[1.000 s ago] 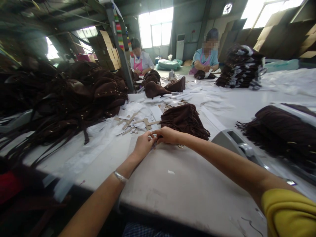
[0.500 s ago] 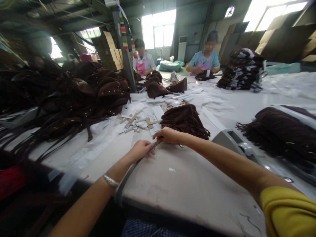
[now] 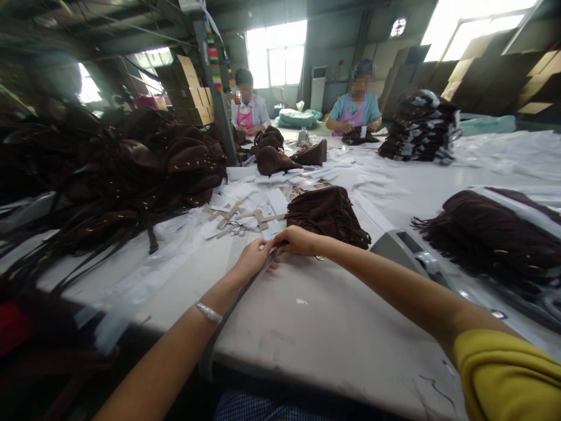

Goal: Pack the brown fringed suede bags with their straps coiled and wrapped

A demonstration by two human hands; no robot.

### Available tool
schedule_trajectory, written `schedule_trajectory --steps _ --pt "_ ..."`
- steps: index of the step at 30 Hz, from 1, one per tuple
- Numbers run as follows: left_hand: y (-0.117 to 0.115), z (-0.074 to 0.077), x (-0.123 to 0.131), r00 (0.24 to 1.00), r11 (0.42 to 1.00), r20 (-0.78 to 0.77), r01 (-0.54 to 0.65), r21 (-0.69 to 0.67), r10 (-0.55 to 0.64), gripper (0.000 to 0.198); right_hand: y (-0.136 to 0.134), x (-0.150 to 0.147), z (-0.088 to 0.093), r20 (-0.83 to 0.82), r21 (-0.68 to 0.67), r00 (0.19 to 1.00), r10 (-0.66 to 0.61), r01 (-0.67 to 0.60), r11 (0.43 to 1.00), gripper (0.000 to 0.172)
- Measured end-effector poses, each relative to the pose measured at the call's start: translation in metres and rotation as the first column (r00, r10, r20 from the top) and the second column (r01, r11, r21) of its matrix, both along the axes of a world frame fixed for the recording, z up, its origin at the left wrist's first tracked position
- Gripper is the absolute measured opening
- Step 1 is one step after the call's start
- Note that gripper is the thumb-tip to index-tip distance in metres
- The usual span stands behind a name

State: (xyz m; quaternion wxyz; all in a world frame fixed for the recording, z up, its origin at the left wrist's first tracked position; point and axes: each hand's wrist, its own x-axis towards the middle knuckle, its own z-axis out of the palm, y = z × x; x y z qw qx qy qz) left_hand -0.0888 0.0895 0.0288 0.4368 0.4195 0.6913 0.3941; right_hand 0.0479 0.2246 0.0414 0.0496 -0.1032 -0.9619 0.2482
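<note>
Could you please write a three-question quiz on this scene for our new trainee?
1. Fill in: the left hand and right hand both grip a long grey ____.
2. True or false: the person wears a silvery band on the left wrist.
3. The fringed brown piece lies: A, on the right forearm; B, on the table, beyond the right hand; C, under the left forearm.
Key: 1, strap; 2, true; 3, B.

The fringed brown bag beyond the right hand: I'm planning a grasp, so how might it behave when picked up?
The fringed brown bag would probably sag, since its surface looks soft and creased. Its loose fringe may swing or drag across the table. It seems unlikely to roll, as it rests broad and low.
</note>
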Motion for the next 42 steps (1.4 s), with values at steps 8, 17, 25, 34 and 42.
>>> schedule_trajectory --steps 8,17,25,34,42 --pt "-0.100 0.023 -0.036 0.956 0.909 0.115 0.292 -0.298 -0.270 0.053 0.005 0.000 -0.010 -0.004 -0.057 0.999 -0.043 0.043 0.997 0.028" --pt "-0.073 0.008 -0.023 0.981 0.972 0.064 0.191 -0.135 -0.183 0.056 -0.003 0.000 -0.007 -0.024 -0.047 0.998 -0.065 0.064 0.997 0.028" --pt "-0.012 0.008 0.005 0.989 0.990 0.040 0.143 -0.005 -0.143 0.047 -0.012 0.001 -0.006 -0.017 0.039 0.999 -0.037 0.038 0.999 0.024" --pt "-0.013 -0.005 -0.014 0.989 0.990 0.044 0.142 0.000 -0.142 0.058 -0.026 0.005 0.000 -0.119 0.078 0.985 0.127 -0.118 0.990 0.052" --pt "-0.117 0.015 -0.020 0.933 0.933 0.249 0.308 -0.185 -0.258 0.065 -0.005 0.003 -0.008 -0.125 0.171 0.989 0.077 -0.055 0.984 0.013"
